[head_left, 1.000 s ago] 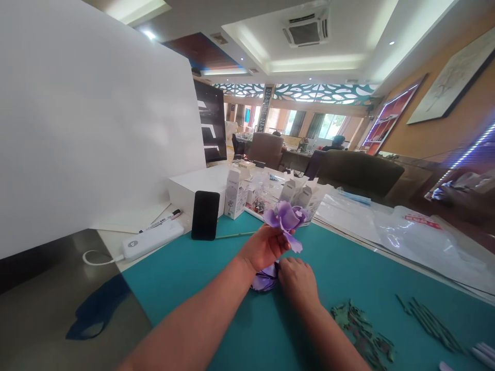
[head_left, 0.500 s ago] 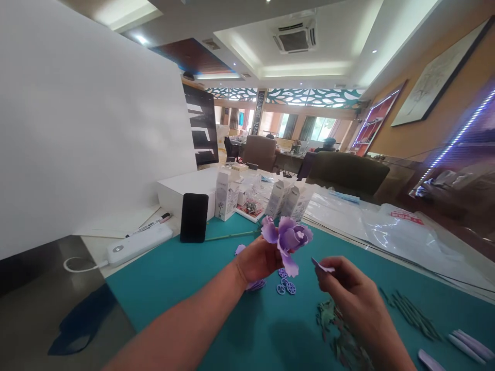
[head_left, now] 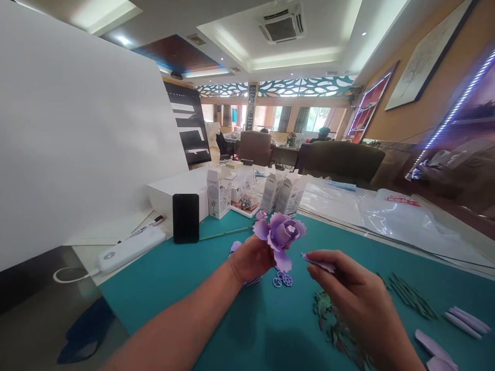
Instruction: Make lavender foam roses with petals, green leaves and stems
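Observation:
My left hand (head_left: 253,259) is closed around the underside of a purple artificial flower (head_left: 281,234), which it holds up above the green mat. The flower has a rolled centre and spread, wavy-edged petals; its base is hidden by my fingers. Just to the right, my right hand (head_left: 348,278) pinches a loose purple petal (head_left: 319,263) between thumb and fingers, apart from the flower. Beneath the flower lie several purple wheel-shaped rings (head_left: 285,279). A smaller purple bloom (head_left: 262,215) shows behind it, near a thin green stem (head_left: 226,233).
A black phone-like slab (head_left: 185,218) stands upright at the mat's back left, beside a white power strip (head_left: 131,247). White cartons (head_left: 219,193) stand behind. Green leaf pieces (head_left: 328,314), green stems (head_left: 412,294) and pale purple pieces (head_left: 467,320) lie on the right. Plastic bags (head_left: 406,216) cover the back right.
The petal in my right hand has turned and come a little nearer the flower. My view has shifted slightly, so the scene sits further left and up. Both hands keep their hold.

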A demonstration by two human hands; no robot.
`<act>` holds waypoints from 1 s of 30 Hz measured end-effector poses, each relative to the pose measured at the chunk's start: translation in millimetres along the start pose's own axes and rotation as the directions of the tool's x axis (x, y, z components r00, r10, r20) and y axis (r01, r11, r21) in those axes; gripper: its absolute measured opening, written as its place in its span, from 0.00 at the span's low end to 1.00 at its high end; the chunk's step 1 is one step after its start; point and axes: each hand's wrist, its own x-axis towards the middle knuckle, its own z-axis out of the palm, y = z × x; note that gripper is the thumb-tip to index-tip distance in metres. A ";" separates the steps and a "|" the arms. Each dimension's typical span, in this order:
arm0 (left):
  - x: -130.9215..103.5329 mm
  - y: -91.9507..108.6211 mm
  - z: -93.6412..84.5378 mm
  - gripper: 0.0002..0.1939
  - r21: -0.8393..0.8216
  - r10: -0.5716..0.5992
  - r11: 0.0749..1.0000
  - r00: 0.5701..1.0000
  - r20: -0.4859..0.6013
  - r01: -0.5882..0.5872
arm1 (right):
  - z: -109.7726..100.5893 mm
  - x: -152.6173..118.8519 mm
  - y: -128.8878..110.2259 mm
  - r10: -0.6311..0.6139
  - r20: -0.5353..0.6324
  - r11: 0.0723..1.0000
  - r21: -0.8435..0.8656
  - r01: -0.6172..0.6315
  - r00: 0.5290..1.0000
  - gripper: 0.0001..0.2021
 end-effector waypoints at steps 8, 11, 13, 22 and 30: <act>-1.2 1.5 5.5 0.16 0.009 -0.013 1.000 0.999 -0.032 0.013 | 0.8 -3.1 -4.4 -0.010 0.036 0.998 0.067 0.008 0.999 0.13; -0.9 0.9 6.7 0.17 0.002 -0.012 1.000 0.999 -0.045 0.012 | 4.9 -3.2 -5.5 0.030 0.031 0.986 0.163 -0.035 0.999 0.12; -0.9 0.6 6.9 0.16 0.002 0.002 1.000 0.999 -0.046 -0.002 | 7.5 -3.1 -6.0 0.047 0.041 0.970 0.238 -0.056 0.998 0.12; 0.1 -0.8 5.9 0.16 0.008 0.025 1.000 0.998 -0.065 -0.024 | 6.6 -0.6 -4.1 0.110 0.132 0.940 0.308 -0.146 0.985 0.15; -1.1 0.8 11.6 0.17 0.003 0.013 1.000 0.997 -0.082 -0.013 | 7.1 -2.3 -6.4 0.040 0.009 0.983 0.177 -0.041 0.999 0.12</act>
